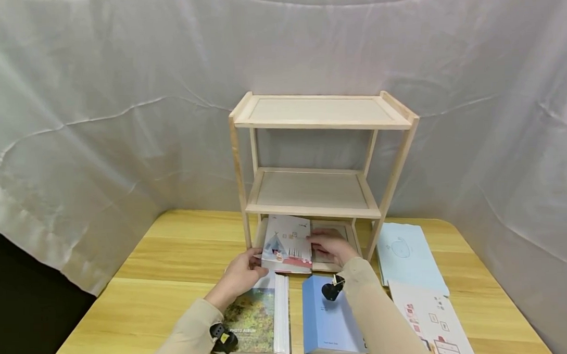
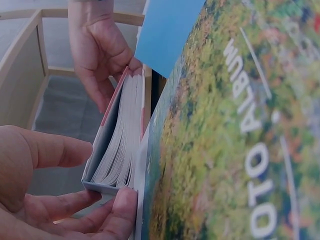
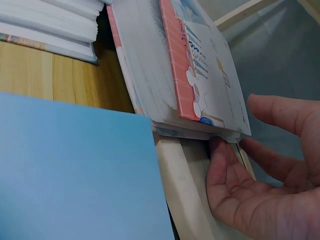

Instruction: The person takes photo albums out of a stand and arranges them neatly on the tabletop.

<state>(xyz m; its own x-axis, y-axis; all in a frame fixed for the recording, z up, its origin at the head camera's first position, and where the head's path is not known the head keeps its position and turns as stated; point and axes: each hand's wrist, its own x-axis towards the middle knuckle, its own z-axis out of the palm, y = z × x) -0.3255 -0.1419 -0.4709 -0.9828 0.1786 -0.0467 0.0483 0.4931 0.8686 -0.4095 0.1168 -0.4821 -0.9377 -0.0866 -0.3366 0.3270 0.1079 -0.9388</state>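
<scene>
A thick photo album with a white cover, a blue tent and a red strip lies partly over the bottom shelf of a wooden rack. My left hand grips its left side; in the left wrist view the fingers curl under the grey-blue spine, thumb side above. At the opposite side, my right hand holds the edge, and the right wrist view has its fingertips beneath the album's corner. The album's front end overhangs the shelf's front rail. Its pages fan slightly between the covers.
The three-tier rack stands at the back of the wooden table. In front lie a landscape-covered photo album and a blue album. On the right are a pale blue book and a white illustrated one.
</scene>
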